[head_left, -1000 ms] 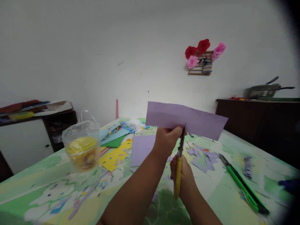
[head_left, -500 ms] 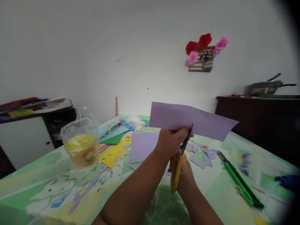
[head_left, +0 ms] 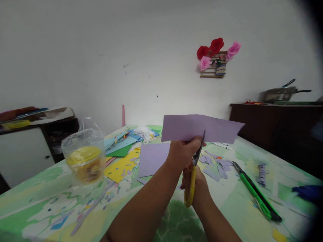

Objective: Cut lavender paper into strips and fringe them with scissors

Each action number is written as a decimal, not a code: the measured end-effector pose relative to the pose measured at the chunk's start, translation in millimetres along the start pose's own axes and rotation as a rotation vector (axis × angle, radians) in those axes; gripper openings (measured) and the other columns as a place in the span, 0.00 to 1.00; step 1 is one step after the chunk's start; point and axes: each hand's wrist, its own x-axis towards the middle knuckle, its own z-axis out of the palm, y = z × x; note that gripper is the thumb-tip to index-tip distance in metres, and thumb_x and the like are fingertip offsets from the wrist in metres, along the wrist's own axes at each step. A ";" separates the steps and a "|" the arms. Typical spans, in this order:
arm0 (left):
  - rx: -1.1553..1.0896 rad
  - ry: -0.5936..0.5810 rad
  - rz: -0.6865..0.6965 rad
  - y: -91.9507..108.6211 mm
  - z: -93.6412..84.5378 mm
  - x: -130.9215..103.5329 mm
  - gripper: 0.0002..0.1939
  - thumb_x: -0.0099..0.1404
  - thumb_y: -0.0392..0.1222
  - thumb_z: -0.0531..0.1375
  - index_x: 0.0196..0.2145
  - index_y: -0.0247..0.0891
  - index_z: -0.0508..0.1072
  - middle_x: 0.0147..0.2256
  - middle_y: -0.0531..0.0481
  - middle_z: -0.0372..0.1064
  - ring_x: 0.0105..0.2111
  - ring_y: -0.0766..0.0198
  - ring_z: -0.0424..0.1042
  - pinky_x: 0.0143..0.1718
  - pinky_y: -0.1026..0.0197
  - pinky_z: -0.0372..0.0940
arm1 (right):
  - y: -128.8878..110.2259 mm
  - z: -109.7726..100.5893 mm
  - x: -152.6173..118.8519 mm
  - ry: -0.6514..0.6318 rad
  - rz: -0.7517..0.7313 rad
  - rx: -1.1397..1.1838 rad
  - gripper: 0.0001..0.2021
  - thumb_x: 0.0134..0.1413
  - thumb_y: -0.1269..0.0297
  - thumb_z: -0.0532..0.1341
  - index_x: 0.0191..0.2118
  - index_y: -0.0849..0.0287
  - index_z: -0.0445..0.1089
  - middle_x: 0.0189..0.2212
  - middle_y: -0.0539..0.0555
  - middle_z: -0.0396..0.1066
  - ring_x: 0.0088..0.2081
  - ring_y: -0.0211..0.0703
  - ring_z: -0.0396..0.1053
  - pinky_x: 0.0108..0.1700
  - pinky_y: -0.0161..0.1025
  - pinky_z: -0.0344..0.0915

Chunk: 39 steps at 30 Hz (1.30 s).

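The left hand (head_left: 185, 149) pinches the purple paper (head_left: 181, 127), raised before the far edge of the counter (head_left: 232, 201), so near the scissors (head_left: 191, 188) gripped by the right hand (head_left: 200, 184) that 1 slip could nick the left thumb (head_left: 194, 144).

Left hand (head_left: 182, 152) pinches beyond curled right hand (head_left: 200, 184).

Dim grey light, wall (head_left: 151, 74) brightest low centre, right corners dark.

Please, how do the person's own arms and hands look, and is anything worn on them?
The left forearm and right forearm are bare, with no sleeve clearly in view. The left hand and right hand wear no gloves; no watch or bracelet shows. I cannot tell about rings.
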 end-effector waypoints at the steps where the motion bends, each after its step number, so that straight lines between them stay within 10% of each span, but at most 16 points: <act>1: -0.011 -0.002 0.001 -1.0 -0.5 0.8 0.08 0.52 0.41 0.61 0.20 0.35 0.76 0.22 0.48 0.73 0.25 0.62 0.71 0.28 0.62 0.64 | -0.8 -1.5 0.2 -0.011 -0.003 -0.003 0.13 0.59 0.54 0.56 0.37 0.60 0.67 0.23 0.43 0.64 0.18 0.29 0.60 0.21 0.32 0.61; 9: 0.021 0.009 0.028 0.6 0.3 1.3 0.07 0.50 0.39 0.61 0.19 0.34 0.76 0.21 0.49 0.72 0.26 0.61 0.71 0.29 0.63 0.63 | -9.2 -5.8 1.3 0.001 0.024 -0.031 0.13 0.59 0.57 0.57 0.44 0.60 0.67 0.37 0.51 0.70 0.30 0.36 0.69 0.30 0.38 0.69; 30: -0.058 -0.008 -0.007 -6.0 2.0 2.0 0.08 0.52 0.41 0.61 0.21 0.34 0.75 0.23 0.49 0.73 0.27 0.61 0.72 0.29 0.63 0.65 | -37.8 -16.9 -0.8 0.113 -0.031 -0.019 0.19 0.50 0.43 0.56 0.25 0.53 0.61 0.13 0.44 0.60 0.15 0.38 0.60 0.17 0.37 0.58; 39: -0.026 -0.023 -0.032 -10.3 4.0 -0.5 0.08 0.51 0.41 0.61 0.19 0.34 0.75 0.22 0.49 0.72 0.27 0.62 0.72 0.27 0.64 0.64 | -31.0 -16.6 0.2 0.152 -0.107 -0.001 0.17 0.52 0.45 0.55 0.27 0.54 0.62 0.17 0.44 0.63 0.17 0.37 0.61 0.18 0.36 0.59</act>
